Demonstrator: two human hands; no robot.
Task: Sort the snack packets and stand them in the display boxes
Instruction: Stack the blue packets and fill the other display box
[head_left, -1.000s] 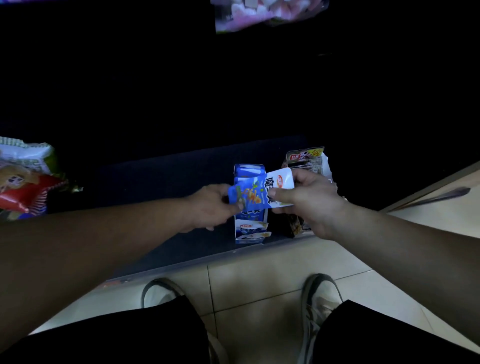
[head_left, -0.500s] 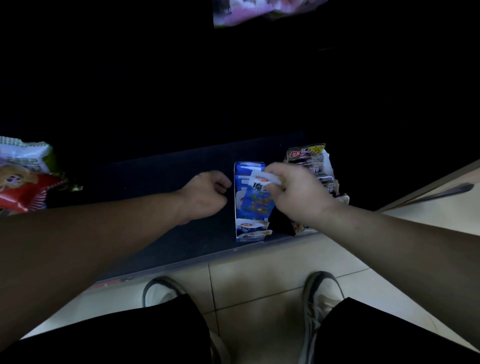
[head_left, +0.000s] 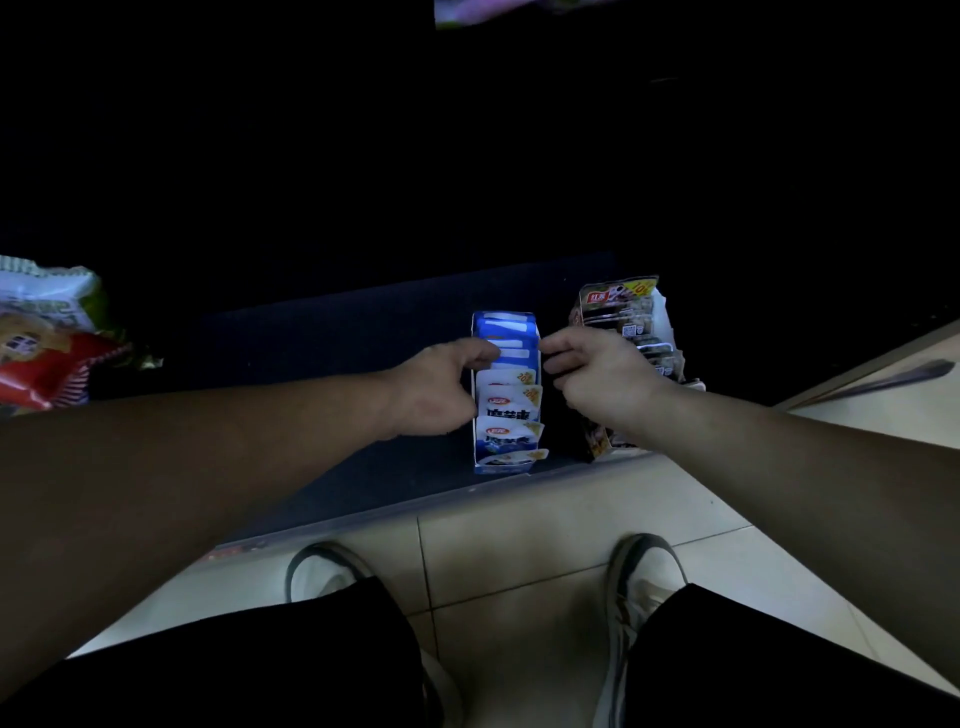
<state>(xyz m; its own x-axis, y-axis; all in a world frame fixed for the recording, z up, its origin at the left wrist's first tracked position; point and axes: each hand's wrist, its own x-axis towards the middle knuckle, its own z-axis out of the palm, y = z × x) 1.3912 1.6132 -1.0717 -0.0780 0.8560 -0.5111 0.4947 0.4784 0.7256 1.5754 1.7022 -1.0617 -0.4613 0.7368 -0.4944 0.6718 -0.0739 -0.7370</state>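
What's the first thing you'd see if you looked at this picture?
The bright blue display box stands out first, near the front edge of the dark shelf, with white-and-blue snack packets standing in a row inside. The left hand grips its left wall, and the right hand, fingers curled, is at its right side. Red and green snack bags show at the far left.

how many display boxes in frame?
2. A blue box stands at centre; a dark box is right of it, partly hidden behind the right hand. The shelf is too dark to rule out more.
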